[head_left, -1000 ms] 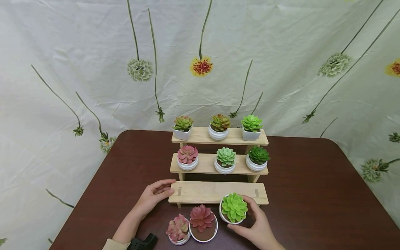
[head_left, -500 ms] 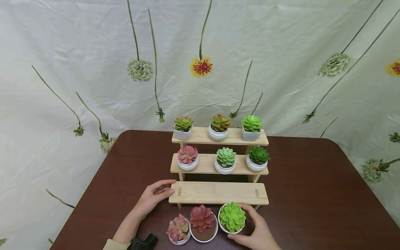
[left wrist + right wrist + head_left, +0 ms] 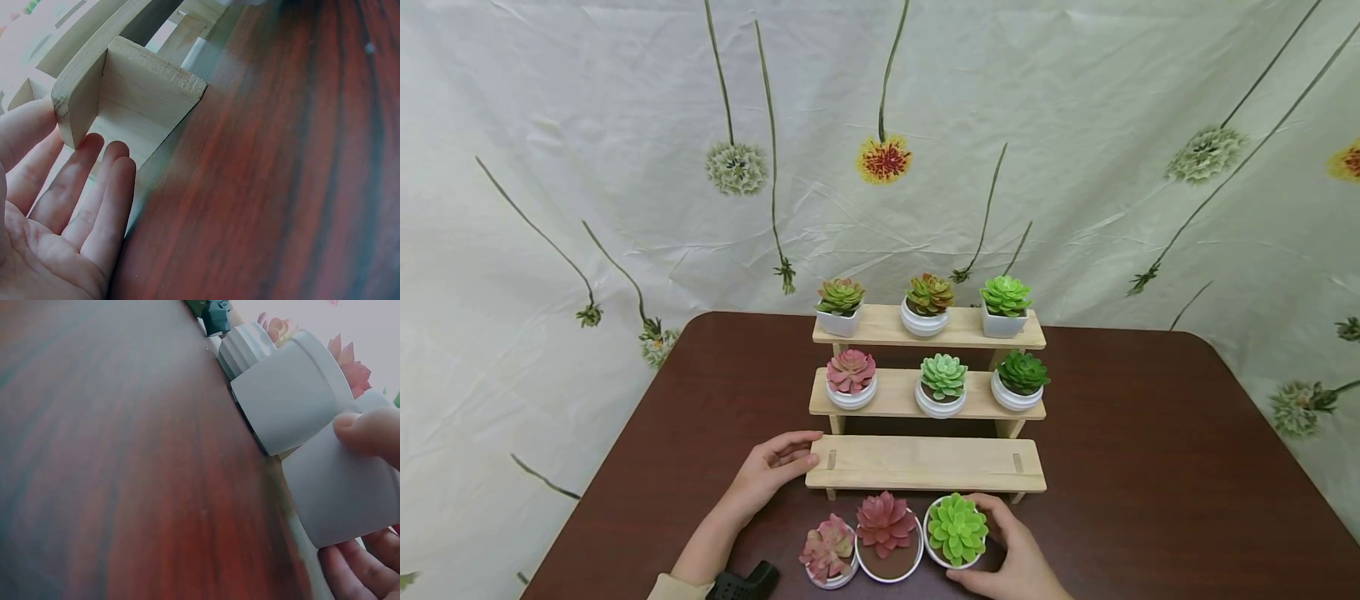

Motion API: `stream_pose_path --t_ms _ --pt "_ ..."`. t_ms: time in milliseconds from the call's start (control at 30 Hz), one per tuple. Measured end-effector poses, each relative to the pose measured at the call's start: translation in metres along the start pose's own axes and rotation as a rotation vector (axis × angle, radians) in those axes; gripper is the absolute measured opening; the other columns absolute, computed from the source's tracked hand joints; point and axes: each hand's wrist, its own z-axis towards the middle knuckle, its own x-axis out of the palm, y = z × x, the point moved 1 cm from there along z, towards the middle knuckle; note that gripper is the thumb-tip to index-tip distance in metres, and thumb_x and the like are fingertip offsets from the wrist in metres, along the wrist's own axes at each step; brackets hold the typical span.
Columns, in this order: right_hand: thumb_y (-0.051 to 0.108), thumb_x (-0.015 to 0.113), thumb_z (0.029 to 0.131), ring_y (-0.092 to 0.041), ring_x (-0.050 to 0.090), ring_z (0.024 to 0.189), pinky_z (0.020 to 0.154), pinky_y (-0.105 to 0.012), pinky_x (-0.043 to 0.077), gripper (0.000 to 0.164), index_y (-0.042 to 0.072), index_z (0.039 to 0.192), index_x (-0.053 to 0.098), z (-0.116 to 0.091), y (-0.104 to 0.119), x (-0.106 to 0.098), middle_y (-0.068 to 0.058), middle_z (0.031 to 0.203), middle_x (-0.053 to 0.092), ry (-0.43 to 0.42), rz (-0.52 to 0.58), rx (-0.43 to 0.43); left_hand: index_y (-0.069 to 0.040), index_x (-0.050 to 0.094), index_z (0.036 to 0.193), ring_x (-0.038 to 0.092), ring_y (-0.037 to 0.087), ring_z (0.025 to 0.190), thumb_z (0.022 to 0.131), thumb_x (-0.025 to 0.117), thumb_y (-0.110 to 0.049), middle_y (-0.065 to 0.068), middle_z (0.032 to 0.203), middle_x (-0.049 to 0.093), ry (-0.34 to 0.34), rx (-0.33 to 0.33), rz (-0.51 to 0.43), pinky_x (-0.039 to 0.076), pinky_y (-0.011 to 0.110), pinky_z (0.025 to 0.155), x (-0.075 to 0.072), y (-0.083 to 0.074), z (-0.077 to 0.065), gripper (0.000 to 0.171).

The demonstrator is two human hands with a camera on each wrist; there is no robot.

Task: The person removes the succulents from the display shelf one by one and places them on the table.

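Note:
My right hand [image 3: 1011, 546] grips a white pot [image 3: 344, 487] holding a bright green succulent [image 3: 957, 529], thumb on the near side and fingers round the far side. It stands close beside a wider white pot with a dark red succulent [image 3: 886, 523]; left of that is a smaller ribbed pot with a pink succulent [image 3: 827, 548]. My left hand [image 3: 766, 475] holds the left end of the bottom board of a three-tier wooden plant stand [image 3: 917, 463]. In the left wrist view its thumb touches the board end [image 3: 78, 103], other fingers below and beside it.
Three potted succulents, one of them dark green [image 3: 1021, 372], stand on the middle tier. The top tier bears three more, including a light green one [image 3: 1005, 296]. Behind the dark brown table [image 3: 1150, 433] hangs a flower-printed cloth [image 3: 1075, 167].
My right hand has brought the bright green succulent from the bottom board's front edge back toward me, level with the dark red one. My left hand has stayed in place.

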Motion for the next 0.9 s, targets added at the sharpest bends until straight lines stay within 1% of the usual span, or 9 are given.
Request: stream_pose_path --t_ms 200,500,800,900 --pt "0.005 0.086 0.065 -0.008 0.06 0.098 0.084 -0.017 0.045 0.075 0.001 0.127 0.043 0.0001 -0.0009 0.0 0.001 0.118 0.056 0.025 -0.002 -0.004 -0.001 0.06 0.121 0.062 0.015 0.1 0.087 0.068 -0.014 0.012 0.119 0.061 -0.001 0.008 -0.003 0.05 0.026 0.081 -0.0004 0.0 -0.0002 0.037" --pt "0.006 0.086 0.065 -0.007 0.059 0.099 0.086 -0.016 0.044 0.076 0.002 0.127 0.043 -0.0007 -0.0038 -0.0009 0.0 0.118 0.056 0.043 -0.025 -0.011 -0.001 0.06 0.121 0.062 0.016 0.101 0.087 0.068 -0.014 0.012 0.119 0.061 0.005 0.006 -0.014 0.05 0.026 0.081 -0.0003 -0.0007 -0.001 0.038" --pt "0.007 0.087 0.064 -0.006 0.058 0.104 0.089 -0.014 0.04 0.076 0.004 0.127 0.044 -0.0006 -0.0043 -0.0008 -0.003 0.119 0.056 0.04 -0.073 0.002 0.002 0.059 0.122 0.061 0.014 0.102 0.088 0.067 -0.013 0.021 0.121 0.058 0.013 0.018 0.005 0.049 0.024 0.083 -0.0007 -0.0025 -0.0009 0.038" --pt "0.006 0.087 0.063 -0.006 0.057 0.104 0.09 -0.014 0.04 0.077 0.003 0.127 0.044 -0.0007 -0.0047 -0.0007 -0.005 0.12 0.056 0.039 -0.074 -0.004 0.002 0.059 0.122 0.06 0.014 0.102 0.088 0.067 -0.013 0.021 0.121 0.057 0.01 0.014 0.006 0.049 0.023 0.083 -0.0004 -0.0028 -0.001 0.038"
